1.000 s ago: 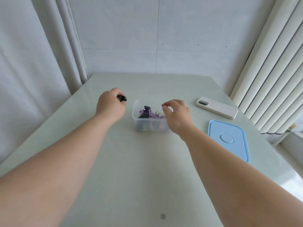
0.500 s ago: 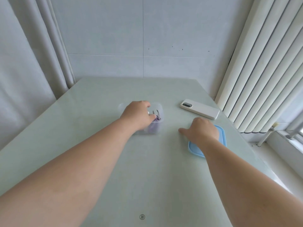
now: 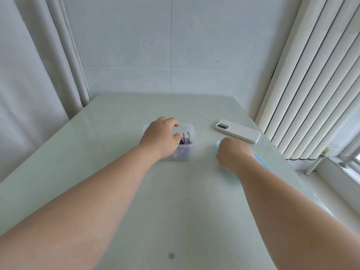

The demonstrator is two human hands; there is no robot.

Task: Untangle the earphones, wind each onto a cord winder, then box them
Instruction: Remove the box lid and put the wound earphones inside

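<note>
A small clear plastic box (image 3: 188,152) stands mid-table with purple earphone cord (image 3: 186,141) and two grey prongs showing inside. My left hand (image 3: 160,138) lies over the box's left half, its fingers curled over the rim and into the box. What those fingers hold, if anything, is hidden. To the right, my right hand (image 3: 232,154) grips the blue lid (image 3: 262,161). The lid is tilted, blurred, and mostly covered by the hand and wrist.
A white phone (image 3: 238,131) lies face down just beyond my right hand, near the table's right edge. Pale vertical blinds (image 3: 303,90) stand on the right, a curtain on the left, and a tiled wall behind the table.
My left hand carried a small black item over into the box and stayed there. My right hand left the box, went right to the blue lid and took hold of it.
</note>
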